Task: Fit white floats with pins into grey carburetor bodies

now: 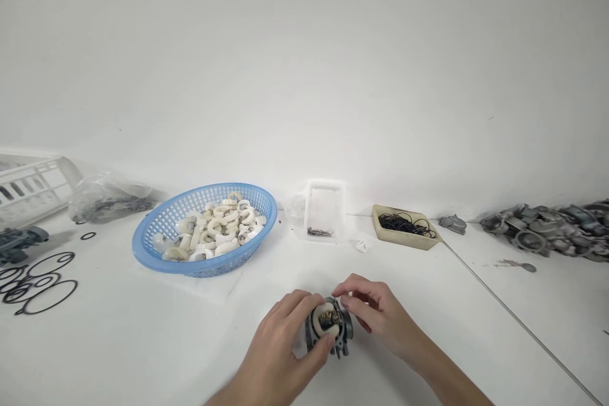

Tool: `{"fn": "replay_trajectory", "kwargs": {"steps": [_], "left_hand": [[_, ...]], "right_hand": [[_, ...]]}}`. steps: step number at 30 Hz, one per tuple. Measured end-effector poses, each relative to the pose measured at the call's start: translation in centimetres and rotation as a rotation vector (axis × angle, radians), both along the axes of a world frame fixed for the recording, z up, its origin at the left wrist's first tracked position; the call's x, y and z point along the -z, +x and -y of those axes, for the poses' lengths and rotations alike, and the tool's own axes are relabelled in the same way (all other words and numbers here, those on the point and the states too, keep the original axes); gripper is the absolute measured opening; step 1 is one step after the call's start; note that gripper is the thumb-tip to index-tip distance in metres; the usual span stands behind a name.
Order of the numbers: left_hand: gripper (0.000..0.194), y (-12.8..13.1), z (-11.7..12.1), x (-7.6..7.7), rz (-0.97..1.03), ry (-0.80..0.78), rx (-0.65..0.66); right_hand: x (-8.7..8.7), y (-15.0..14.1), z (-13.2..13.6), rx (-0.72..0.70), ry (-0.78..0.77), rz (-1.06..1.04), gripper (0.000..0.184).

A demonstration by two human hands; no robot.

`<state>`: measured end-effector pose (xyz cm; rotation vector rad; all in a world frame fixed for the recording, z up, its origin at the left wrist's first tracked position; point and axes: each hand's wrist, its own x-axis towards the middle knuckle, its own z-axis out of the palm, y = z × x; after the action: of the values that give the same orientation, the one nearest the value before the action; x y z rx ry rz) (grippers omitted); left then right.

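The hands [285, 342] partly hide the metal part [329, 318]; the white basket [59, 181] is cropped.

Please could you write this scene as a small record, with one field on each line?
left hand: grips the metal part between thumb and other fingers
right hand: fingers at the part's far right edge; firm grip cannot be told
metal part: grey body, with a white curved piece and brass-coloured fittings facing up
blue basket: holds many white curved pieces
white tray: holds thin dark pieces
beige box: holds black loops
far right: heap of grey metal parts
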<state>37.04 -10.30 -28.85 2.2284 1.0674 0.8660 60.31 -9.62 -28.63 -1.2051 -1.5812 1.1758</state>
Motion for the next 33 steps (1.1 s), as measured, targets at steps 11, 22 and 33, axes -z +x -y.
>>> {"fn": "replay_trajectory", "kwargs": {"steps": [11,22,33], "left_hand": [[0.026,-0.1,-0.2,0.2,0.051,0.0,0.041],[0.027,-0.3,-0.4,0.0,0.093,-0.065,0.065],[0.032,-1.0,-0.5,0.9,0.101,-0.022,0.095]], "right_hand": [[-1.1,1.1,0.5,-0.132,-0.032,0.062,0.034],[-0.8,0.9,0.5,-0.111,0.002,0.063,0.029],[-0.4,0.1,1.2,-0.067,0.168,0.094,0.02]]}}
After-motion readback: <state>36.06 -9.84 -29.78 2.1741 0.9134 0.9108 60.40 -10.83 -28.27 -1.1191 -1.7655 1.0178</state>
